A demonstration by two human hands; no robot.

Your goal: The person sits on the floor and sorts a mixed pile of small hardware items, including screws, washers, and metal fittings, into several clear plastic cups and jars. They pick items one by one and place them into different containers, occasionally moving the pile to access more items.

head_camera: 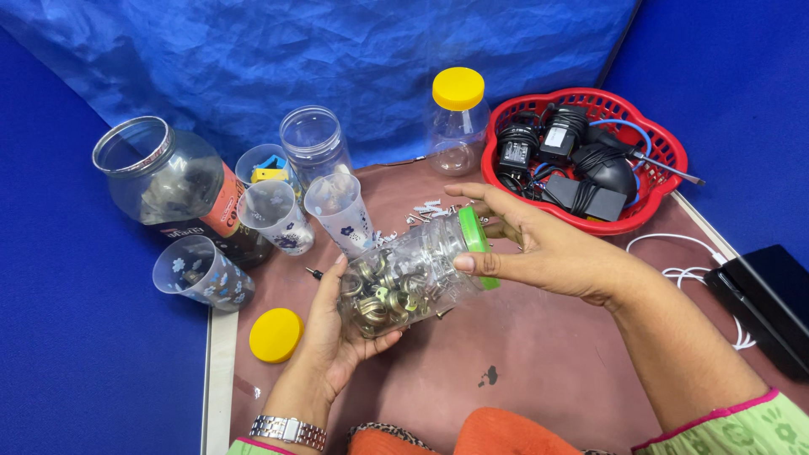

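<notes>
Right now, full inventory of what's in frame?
Clear jar of metal rings: 1, green lid, held on its side over the mat.
Loose yellow lid: 1, mat's left edge.
Yellow-lidded jar: 1, clear, back centre.
Open jars: 2, clear, back left.
Floral cups: 4, clear, left.
Red basket: 1, holds black adapters, right.
Small white parts: several, behind the held jar.
Brown mat: 1, centre.
Left hand: cradles jar's base.
Right hand: grips the lid.
</notes>
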